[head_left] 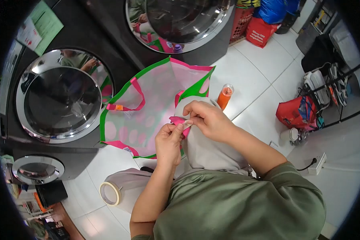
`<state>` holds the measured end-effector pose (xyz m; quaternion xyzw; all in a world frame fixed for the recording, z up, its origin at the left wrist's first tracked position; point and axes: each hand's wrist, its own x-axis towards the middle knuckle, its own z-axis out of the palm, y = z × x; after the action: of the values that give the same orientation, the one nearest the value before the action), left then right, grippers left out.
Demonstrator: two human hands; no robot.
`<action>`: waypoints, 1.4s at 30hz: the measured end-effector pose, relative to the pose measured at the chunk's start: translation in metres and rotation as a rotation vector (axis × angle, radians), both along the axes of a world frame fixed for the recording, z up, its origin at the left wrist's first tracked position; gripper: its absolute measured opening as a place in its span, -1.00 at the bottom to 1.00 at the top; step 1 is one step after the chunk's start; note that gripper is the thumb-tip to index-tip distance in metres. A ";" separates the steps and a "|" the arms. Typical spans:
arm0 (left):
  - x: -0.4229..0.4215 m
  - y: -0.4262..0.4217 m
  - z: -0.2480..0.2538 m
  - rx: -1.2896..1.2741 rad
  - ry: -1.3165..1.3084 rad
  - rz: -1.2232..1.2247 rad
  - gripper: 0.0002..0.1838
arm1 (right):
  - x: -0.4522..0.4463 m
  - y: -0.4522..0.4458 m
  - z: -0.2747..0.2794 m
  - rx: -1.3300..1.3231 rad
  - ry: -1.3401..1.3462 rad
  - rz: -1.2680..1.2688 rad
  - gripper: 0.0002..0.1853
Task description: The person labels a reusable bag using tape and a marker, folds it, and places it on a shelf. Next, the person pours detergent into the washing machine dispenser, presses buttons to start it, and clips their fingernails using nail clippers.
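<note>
Item 1: pink fabric piece point(177, 119); soft, folded, short loose edge up, lower part hanging btwn the hands. Loc.: over R knee, at bag's near R side; join to bag can't be told.
Item 2: pale strip point(188, 123), thin, narrow, at the pink piece.
L hand point(168, 143): thumb & forefinger pinched tight on pink piece, other fingers curled.
R hand point(209, 119): thumb & fingertips pinched on pale strip, remaining fingers bent.
Item 3: lg. bag point(156, 100), mouth spread wide; translucent sheet w/ pink dots, green & pink edging, angular corners. Pink handle point(140, 94) loops inward, orange bit at one end.
Edges/room: bag's far & L rims sit close to upper washer point(180, 22) & L washer point(60, 98), so tight there; both dark, glossy, round glass doors w/ shiny rings. R side roomier: white tile floor point(256, 100), smooth, dark joints, runs from bottle out to red bag point(294, 112). Near edge bounded by grey trousers point(206, 150), matte cloth, knees bent.
Item 4: bottle point(225, 97), clear neck, orange body, just beyond R knee, beside bag corner.
Item 5: tape roll point(110, 193), cream ring, at L trouser leg; exact contact unclear.
Far R: socket block point(318, 164), white, boxy, black cord plugged in.
</note>
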<state>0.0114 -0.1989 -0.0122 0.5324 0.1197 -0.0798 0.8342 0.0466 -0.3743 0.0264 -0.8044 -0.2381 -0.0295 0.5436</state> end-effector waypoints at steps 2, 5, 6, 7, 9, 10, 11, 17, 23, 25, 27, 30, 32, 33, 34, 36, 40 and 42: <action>0.000 -0.003 0.001 -0.014 0.009 0.048 -0.82 | 0.000 -0.003 -0.001 -0.015 -0.064 -0.021 -0.78; -0.002 -0.008 0.001 -0.068 -0.025 0.051 -0.90 | 0.003 -0.015 0.003 0.038 -0.003 -0.001 -0.78; -0.003 -0.002 -0.005 -0.064 -0.058 0.010 -0.89 | 0.005 -0.018 0.000 0.057 0.039 0.033 -0.75; -0.003 0.000 -0.004 -0.066 -0.090 -0.037 -0.84 | 0.005 -0.016 -0.008 0.092 -0.015 0.023 -0.74; -0.007 -0.007 0.005 0.102 -0.126 -0.072 -0.66 | 0.001 -0.011 -0.019 0.107 -0.078 -0.002 -0.72; -0.006 -0.007 0.004 0.061 -0.100 -0.058 -0.61 | -0.002 -0.009 -0.022 0.092 -0.078 -0.015 -0.71; -0.007 -0.011 0.011 0.062 -0.093 -0.079 -0.64 | -0.004 -0.010 -0.021 0.083 -0.129 -0.009 -0.70; -0.003 -0.008 0.017 0.066 -0.065 -0.244 -0.78 | -0.020 -0.022 -0.018 0.143 -0.255 -0.002 -0.63; -0.004 -0.018 0.016 0.119 -0.106 -0.244 -0.75 | -0.029 -0.023 -0.024 0.055 -0.339 -0.092 -0.75; -0.004 -0.015 0.013 0.125 -0.118 -0.228 -0.75 | -0.030 -0.027 -0.025 0.031 -0.341 -0.134 -0.78; 0.000 -0.009 0.010 0.102 -0.137 -0.201 -0.74 | -0.030 -0.033 -0.025 0.034 -0.347 -0.172 -0.79; 0.000 -0.007 0.009 0.126 -0.129 -0.209 -0.73 | -0.027 -0.039 -0.028 0.169 -0.303 -0.186 -0.75; -0.001 -0.010 0.009 0.129 -0.139 -0.175 -0.72 | -0.034 -0.038 -0.024 0.156 -0.330 -0.225 -0.74; -0.002 -0.013 0.009 0.131 -0.144 -0.161 -0.72 | -0.037 -0.036 -0.022 0.150 -0.344 -0.247 -0.74; -0.003 -0.016 0.009 0.124 -0.156 -0.144 -0.73 | -0.038 -0.032 -0.023 0.145 -0.324 -0.219 -0.73; -0.007 -0.021 0.009 0.108 -0.178 -0.104 -0.73 | -0.035 -0.022 -0.026 0.134 -0.282 -0.156 -0.73; -0.009 -0.026 0.011 0.149 -0.226 -0.060 -0.75 | -0.033 -0.017 -0.025 0.241 -0.221 -0.155 -0.75; -0.004 -0.012 0.002 0.220 -0.214 -0.036 -0.75 | -0.033 -0.026 -0.029 0.232 -0.128 -0.211 -0.75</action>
<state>0.0073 -0.2114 -0.0104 0.6281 0.0288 -0.0242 0.7773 0.0137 -0.4000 -0.0026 -0.7533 -0.1816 -0.1646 0.6103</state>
